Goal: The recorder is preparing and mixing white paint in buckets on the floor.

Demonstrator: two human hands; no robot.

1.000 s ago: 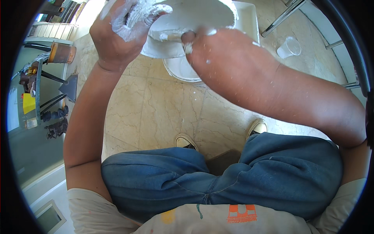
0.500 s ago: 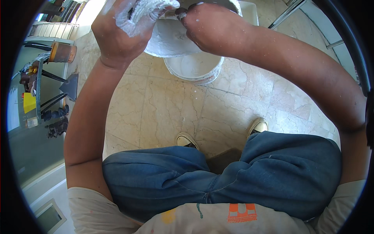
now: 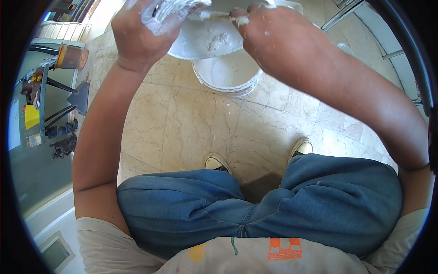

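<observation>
My left hand, smeared with white paste, grips the rim of a white flexible bowl that is tilted toward me, with lumps of paste inside. My right hand, also spattered white, holds a thin paste-covered tool against the bowl's upper edge. The tool's kind is hard to tell. Directly under the bowl a white bucket stands on the marble floor. Both hands are up near the top of the view, above my knees.
My jeans-clad legs and two shoes fill the lower half. A rusty can and dark tools lie at the left. A metal frame and a white tray sit at the top right.
My right hand has moved from the bowl's middle to its upper rim. The bowl now tilts more toward me, and more of the bucket below shows.
</observation>
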